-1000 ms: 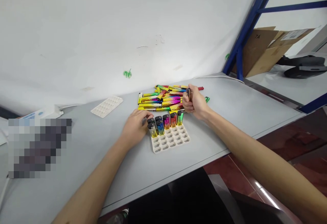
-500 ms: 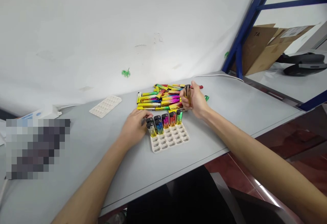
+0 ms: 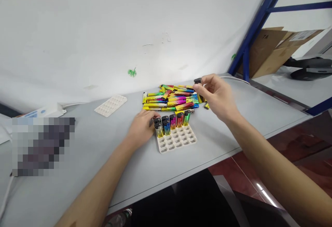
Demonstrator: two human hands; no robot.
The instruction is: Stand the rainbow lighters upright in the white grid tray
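A white tray (image 3: 177,144) with rows of oval slots lies on the table. Several shiny lighters with black tops stand upright in its back and left slots, among them a blue lighter (image 3: 167,127) and a red lighter (image 3: 180,119). My left hand (image 3: 141,126) is closed at the tray's back left corner, fingers bent against it beside the lighters, fingertips partly hidden. Raised above the table to the right, my right hand (image 3: 217,95) pinches a yellow lighter (image 3: 200,98) by its upper part, black top up. Behind the tray lies a pile of loose metallic lighters (image 3: 168,99).
A second white slotted tray (image 3: 110,105) lies back left, near the wall. Farther left are a white box (image 3: 43,110) and a blurred-out object (image 3: 44,145). A blue metal frame (image 3: 246,57) stands at right, with a cardboard box (image 3: 269,52) behind it.
My right hand has moved right and turned, now holding the lighter upright between thumb and fingers. My left hand stays at the tray. The view has shifted slightly.
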